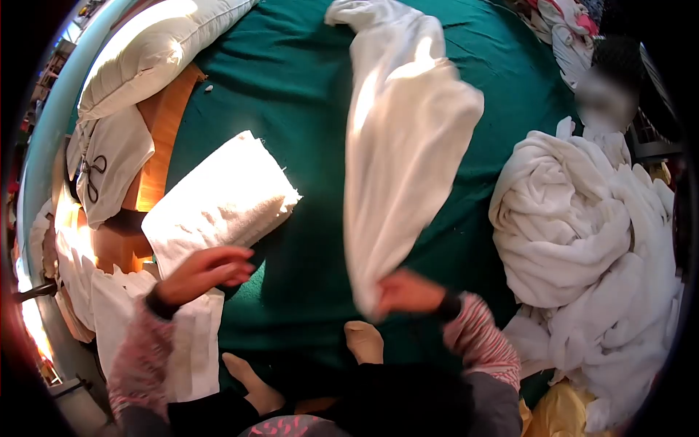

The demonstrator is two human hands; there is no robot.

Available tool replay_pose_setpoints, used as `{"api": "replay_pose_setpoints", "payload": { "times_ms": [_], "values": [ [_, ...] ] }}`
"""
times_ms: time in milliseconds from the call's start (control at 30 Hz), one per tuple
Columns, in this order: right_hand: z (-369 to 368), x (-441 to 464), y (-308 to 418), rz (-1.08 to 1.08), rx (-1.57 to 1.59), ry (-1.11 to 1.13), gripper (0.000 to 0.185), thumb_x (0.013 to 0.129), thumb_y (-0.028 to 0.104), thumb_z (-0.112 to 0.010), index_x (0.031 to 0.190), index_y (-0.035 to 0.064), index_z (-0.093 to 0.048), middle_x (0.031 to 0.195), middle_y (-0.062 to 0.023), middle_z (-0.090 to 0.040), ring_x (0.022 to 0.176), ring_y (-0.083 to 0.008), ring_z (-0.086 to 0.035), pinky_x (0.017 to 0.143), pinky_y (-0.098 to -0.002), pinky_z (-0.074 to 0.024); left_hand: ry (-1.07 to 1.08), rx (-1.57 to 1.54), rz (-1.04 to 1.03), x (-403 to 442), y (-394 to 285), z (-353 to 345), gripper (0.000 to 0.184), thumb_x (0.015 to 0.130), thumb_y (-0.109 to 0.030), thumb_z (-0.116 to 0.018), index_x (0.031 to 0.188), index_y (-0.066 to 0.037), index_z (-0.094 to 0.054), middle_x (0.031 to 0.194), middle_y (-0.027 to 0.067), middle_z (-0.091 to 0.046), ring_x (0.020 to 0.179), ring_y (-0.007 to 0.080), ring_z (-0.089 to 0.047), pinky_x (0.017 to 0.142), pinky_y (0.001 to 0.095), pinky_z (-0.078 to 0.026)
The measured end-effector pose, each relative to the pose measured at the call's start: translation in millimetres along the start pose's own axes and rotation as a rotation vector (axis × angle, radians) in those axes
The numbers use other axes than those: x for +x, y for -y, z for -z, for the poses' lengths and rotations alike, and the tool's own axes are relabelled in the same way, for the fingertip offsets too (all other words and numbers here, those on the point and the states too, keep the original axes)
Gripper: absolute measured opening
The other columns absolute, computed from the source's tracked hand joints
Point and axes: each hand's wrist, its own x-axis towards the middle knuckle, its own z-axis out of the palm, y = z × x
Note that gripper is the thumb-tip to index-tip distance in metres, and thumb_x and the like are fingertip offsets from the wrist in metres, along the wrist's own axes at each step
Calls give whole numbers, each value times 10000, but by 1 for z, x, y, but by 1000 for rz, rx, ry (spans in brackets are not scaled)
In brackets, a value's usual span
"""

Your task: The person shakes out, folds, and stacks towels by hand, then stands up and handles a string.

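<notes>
Around are 1 pillow (156, 54), 1 folded cloth (211, 200) with frayed edge and 1 fluffy white heap (557, 215). Over green fabric (291, 102) stretches 1 soft, twisted sheet (408, 131); the right hand (409, 291) grips its end. The left hand (207, 275) is empty, half-open.

A wrinkled dark-green cloth sheet (306, 146) spreads across the middle. Along its left side runs a pale blue-green curved rail (45, 146), with a glossy orange-brown wooden panel (166, 138) between rail and sheet. Bright light strikes the plump white fabric pillow (145, 65) at the sheet's upper left and glows on the panel. The outer edges fall dark.
</notes>
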Motion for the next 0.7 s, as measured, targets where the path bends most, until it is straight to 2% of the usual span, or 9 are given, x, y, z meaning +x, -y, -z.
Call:
{"api": "replay_pose_setpoints", "payload": {
  "times_ms": [167,267,367,400,433,533,600,633,700],
  "values": [
    [-118,-10,-61,154,-96,703,227,803,239,-511,777,17,-545,636,-91,-514,594,-165,-496,580,-292,-414,-232,-642,1,119,59,-55,584,782,-378,-568,1225,-76,-336,1106,34,-463,971,140,-448,821,284,-366],
    [-76,-21,-24,-74,-399,358,282,793,307,-509,923,73,-598,825,-126,-606,761,-241,-583,667,-313,-449,-622,-244,-296,169,110,-92,473,743,-260,-629,1084,-9,-419,929,53,-533,833,133,-510,757,265,-417],
    [-11,-30,10,124,-485,-574,153,743,164,-564,852,57,-586,796,-132,-583,740,-251,-571,655,-316,-448,-669,-131,-290,159,118,-104,420,739,-221,-618,1067,-16,-457,981,88,-552,874,154,-532,773,280,-419],
    [12,-24,5,228,-504,-879,160,739,135,-569,856,26,-570,819,-140,-572,761,-257,-561,664,-310,-443,-626,-77,-315,144,109,-112,405,734,-197,-612,1068,-20,-466,1005,99,-553,900,164,-534,787,282,-416],
    [42,-20,-2,282,-728,-1085,220,770,144,-561,952,22,-539,777,-43,-557,675,-118,-529,595,-239,-429,-503,-70,-351,127,105,-119,429,719,-157,-597,1097,-16,-452,1024,108,-552,949,179,-526,821,283,-402],
    [97,-4,-25,120,-701,-1333,570,737,311,-624,1152,-25,-423,1071,-144,-506,916,-217,-500,775,-302,-411,162,259,-452,52,77,-138,432,738,-58,-519,1159,-18,-435,1083,104,-516,1001,166,-494,868,284,-376],
    [117,14,-59,94,-768,-1413,755,693,380,-650,1214,-59,-325,1129,-197,-465,986,-284,-471,856,-344,-367,706,330,-102,11,84,-138,423,798,-152,-512,1199,-56,-420,1081,115,-533,967,186,-520,840,278,-390],
    [115,21,-74,43,-739,-1348,813,675,399,-651,1235,-57,-278,1161,-230,-420,1060,-320,-406,896,-365,-326,910,372,10,-6,77,-135,502,777,-213,-559,1225,-62,-389,895,146,-578,811,157,-564,709,265,-445],
    [99,35,-100,-35,-668,-1156,880,645,409,-656,1258,-51,-223,1181,-244,-393,1114,-354,-348,925,-392,-293,839,543,-2,-11,65,-113,402,739,-255,-597,1089,-75,-514,831,105,-585,700,170,-573,627,260,-452]
  ]
}}
